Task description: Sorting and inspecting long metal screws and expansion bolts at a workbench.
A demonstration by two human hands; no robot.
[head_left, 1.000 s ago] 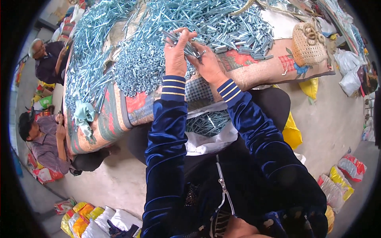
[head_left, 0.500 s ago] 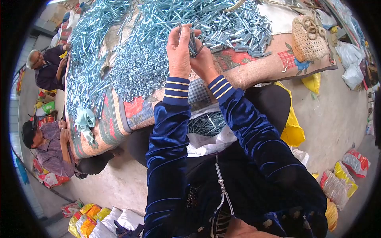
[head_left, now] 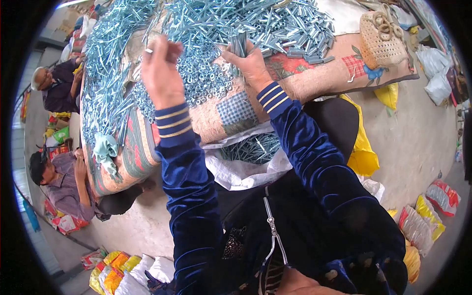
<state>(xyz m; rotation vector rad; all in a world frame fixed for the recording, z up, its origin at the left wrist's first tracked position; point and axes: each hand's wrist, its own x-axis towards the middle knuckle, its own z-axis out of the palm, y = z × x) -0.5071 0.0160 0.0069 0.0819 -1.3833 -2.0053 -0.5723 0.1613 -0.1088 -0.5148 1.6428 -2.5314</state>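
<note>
My right hand (head_left: 250, 64) is closed round an upright bundle of short grey metal tubes (head_left: 239, 44), at the near side of the heap of metal tubes (head_left: 302, 32). To its left, my left hand (head_left: 162, 71) is raised above the pile of small metal nuts (head_left: 196, 81), with curled, slightly blurred fingers. A small bright piece shows at its fingertips; what it is I cannot make out. Long thin metal rods (head_left: 105, 78) lie heaped on the table's left side. Below my hands, an open white sack (head_left: 238, 177) holds finished-looking metal pieces (head_left: 250, 149).
Patterned padding covers the table (head_left: 305, 86). A crocheted bag (head_left: 381, 42) lies at its right end, a pale green cloth (head_left: 105, 150) at its left corner. Two people (head_left: 64, 179) sit along the left side. Filled sacks (head_left: 418, 228) stand on the floor at right and lower left.
My hands were together over the table. The left hand has moved away to the left, above the nuts. The right hand keeps its bundle of tubes.
</note>
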